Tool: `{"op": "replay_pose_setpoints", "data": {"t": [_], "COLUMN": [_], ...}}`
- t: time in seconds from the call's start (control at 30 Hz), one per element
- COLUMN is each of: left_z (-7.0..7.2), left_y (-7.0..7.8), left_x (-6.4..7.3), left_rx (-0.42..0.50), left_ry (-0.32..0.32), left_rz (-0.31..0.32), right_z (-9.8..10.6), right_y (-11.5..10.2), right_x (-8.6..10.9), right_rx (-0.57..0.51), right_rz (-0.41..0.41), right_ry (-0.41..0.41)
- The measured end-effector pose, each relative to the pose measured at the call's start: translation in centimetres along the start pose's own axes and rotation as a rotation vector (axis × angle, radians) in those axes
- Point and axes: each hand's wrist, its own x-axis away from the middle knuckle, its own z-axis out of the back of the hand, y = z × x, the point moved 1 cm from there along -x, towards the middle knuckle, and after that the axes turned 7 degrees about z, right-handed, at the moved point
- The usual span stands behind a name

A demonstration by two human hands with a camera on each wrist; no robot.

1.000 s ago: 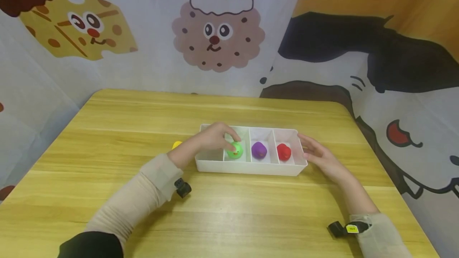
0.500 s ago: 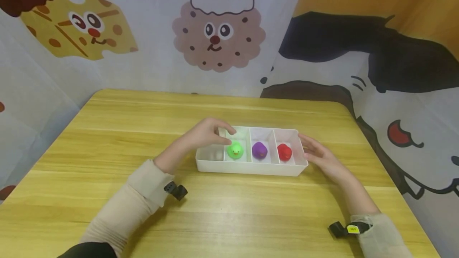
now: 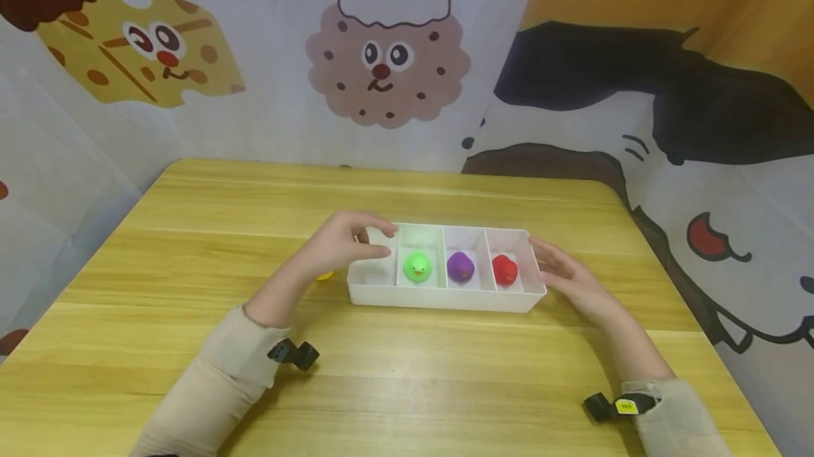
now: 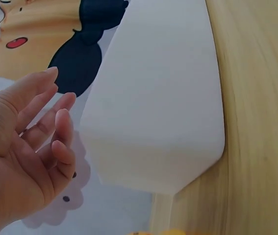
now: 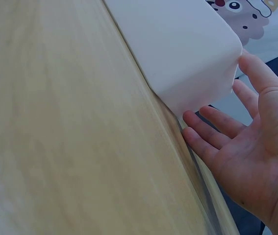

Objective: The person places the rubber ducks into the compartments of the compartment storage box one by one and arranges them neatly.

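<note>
A white box (image 3: 448, 299) with several compartments in a row stands on the table. From left to right, a bare compartment is followed by ones holding a green toy duck (image 3: 417, 267), a purple toy duck (image 3: 461, 268) and a red toy duck (image 3: 505, 270). My left hand (image 3: 346, 241) hovers at the box's left end, thumb and fingers apart, holding nothing. Behind that wrist a yellow object (image 3: 326, 275) shows only in part. My right hand (image 5: 256, 142) rests its fingertips against the box's right end, fingers loosely extended.
The wooden table (image 3: 407, 379) reaches back to a printed cartoon curtain (image 3: 254, 125). Small black wrist cameras sit on both sleeves, the left one (image 3: 294, 354) low over the tabletop.
My left hand has let go of the green duck, which stays in its compartment, and has drawn back to the left. My right hand holds its place at the box's end.
</note>
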Motion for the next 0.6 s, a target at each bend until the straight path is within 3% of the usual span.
{"op": "replay_pose_setpoints", "data": {"t": [0.23, 0.4, 0.6], "left_z": [1.0, 1.8, 2.9], "left_y": [-1.2, -1.7, -2.4], "left_x": [1.4, 2.4, 3.4], "left_rx": [0.033, 0.084, 0.080], "left_ry": [0.070, 0.102, 0.138], "left_rz": [0.020, 0.067, 0.120], "right_z": [0.0, 0.0, -0.1], "right_y": [0.0, 0.0, 0.0], "right_x": [0.0, 0.0, 0.0], "right_rx": [-0.004, -0.001, 0.005], "right_rz": [0.001, 0.000, -0.004], "right_ry": [0.004, 0.004, 0.007]}}
